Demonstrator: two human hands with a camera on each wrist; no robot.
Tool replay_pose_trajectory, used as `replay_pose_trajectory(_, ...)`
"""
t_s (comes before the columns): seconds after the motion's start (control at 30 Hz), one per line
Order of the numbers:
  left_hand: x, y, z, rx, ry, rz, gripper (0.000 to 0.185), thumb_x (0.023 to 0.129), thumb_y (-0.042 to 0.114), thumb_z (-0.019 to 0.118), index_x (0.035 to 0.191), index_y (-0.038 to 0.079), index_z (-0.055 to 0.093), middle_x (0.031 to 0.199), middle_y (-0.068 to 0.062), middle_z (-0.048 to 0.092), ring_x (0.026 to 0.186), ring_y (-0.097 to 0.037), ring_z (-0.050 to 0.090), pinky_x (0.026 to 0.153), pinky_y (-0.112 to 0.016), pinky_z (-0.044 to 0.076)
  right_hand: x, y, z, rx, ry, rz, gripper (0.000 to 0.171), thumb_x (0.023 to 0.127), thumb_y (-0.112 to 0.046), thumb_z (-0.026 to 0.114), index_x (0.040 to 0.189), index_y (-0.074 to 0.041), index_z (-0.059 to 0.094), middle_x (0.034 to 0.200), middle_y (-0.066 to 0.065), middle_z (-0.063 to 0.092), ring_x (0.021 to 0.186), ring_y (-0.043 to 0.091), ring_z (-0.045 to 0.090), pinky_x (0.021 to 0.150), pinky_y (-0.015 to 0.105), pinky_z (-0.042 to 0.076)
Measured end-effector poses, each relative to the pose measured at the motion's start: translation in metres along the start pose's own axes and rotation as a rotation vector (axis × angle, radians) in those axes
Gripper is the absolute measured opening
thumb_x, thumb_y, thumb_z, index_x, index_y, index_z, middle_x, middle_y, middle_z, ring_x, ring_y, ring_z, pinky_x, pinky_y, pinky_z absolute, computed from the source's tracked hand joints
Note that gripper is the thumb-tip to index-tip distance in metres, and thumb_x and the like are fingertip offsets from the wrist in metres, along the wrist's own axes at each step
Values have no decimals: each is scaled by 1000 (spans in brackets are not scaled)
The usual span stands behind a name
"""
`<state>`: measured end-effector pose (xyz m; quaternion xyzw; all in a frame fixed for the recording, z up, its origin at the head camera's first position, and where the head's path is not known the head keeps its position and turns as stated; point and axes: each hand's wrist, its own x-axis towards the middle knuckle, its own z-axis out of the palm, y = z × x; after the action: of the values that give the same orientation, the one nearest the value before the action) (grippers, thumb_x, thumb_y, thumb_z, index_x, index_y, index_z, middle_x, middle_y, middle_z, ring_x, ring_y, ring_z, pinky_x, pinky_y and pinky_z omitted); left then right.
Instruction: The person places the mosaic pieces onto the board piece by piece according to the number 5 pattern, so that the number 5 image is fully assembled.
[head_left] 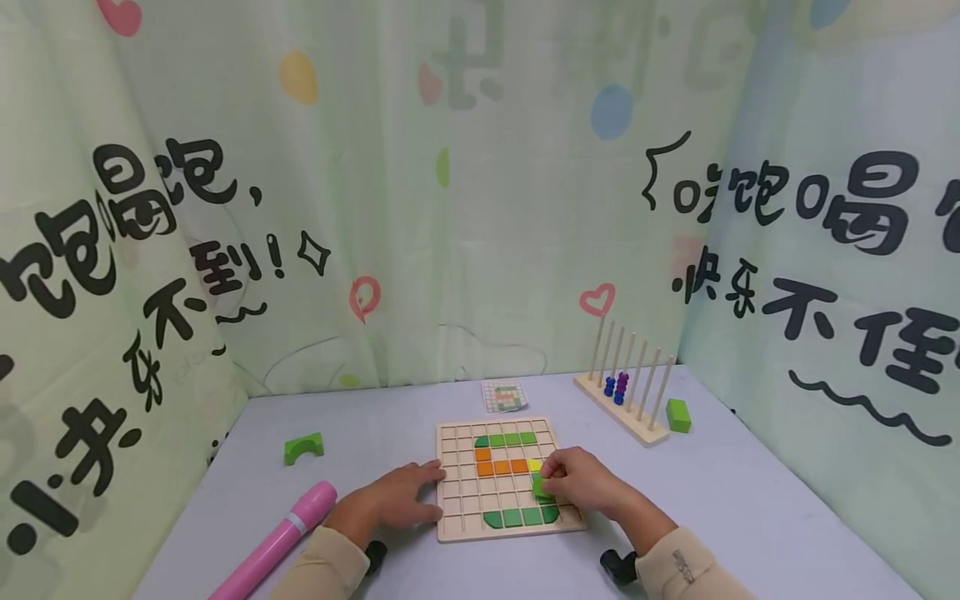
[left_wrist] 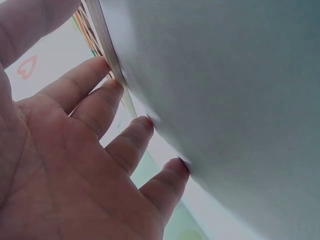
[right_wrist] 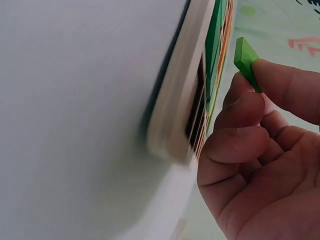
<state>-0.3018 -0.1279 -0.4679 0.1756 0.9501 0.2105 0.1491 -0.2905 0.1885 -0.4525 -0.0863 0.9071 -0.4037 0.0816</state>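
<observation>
A wooden grid board (head_left: 459,500) lies in the middle of the table, with green tiles (head_left: 512,439) in a row at the top, orange tiles (head_left: 502,467) and a yellow tile (head_left: 534,464) mid-board, and dark green tiles (head_left: 522,517) in a lower row. My left hand (head_left: 401,496) touches the board's left edge; its outstretched fingertips (left_wrist: 115,88) show in the left wrist view. Between thumb and fingers my right hand (head_left: 585,479) pinches a small green tile (right_wrist: 246,57) over the board's right part. In the head view the fingers partly cover this tile.
Behind the board lies a pattern card (head_left: 504,396). A peg stand (head_left: 622,408) with blue and purple beads is at the back right, beside a green block (head_left: 678,416). A green arch block (head_left: 303,447) and a pink tube (head_left: 277,542) lie on the left.
</observation>
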Motion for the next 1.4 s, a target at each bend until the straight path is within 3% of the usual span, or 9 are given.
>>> replay_pose_trajectory(0.6, -2, 5, -3, -16, 4, -19, 63, 90, 36, 76, 149, 19, 57, 164, 2, 44, 154, -37, 34, 122, -60, 32, 22, -30, 31, -40, -120, -135, 4, 93, -8, 73, 90, -9, 69, 80, 0, 60, 77, 17, 55, 66, 28, 43)
replay_pose_trajectory(1.0, -2, 2, -2, -12, 15, -2, 64, 89, 36, 76, 148, 19, 58, 164, 2, 44, 153, -38, 35, 121, -61, 33, 27, -40, 46, -83, -159, -158, 8, 90, -7, 74, 86, -11, 69, 76, 0, 59, 77, 17, 54, 66, 31, 40)
replay_pose_trajectory(1.4, -2, 3, -3, -20, 8, -5, 64, 90, 36, 77, 149, 19, 58, 164, 3, 44, 154, -38, 34, 121, -61, 33, 26, -44, 49, -113, -154, -126, 8, 91, -7, 74, 87, -11, 69, 79, 0, 59, 80, 18, 54, 69, 32, 41)
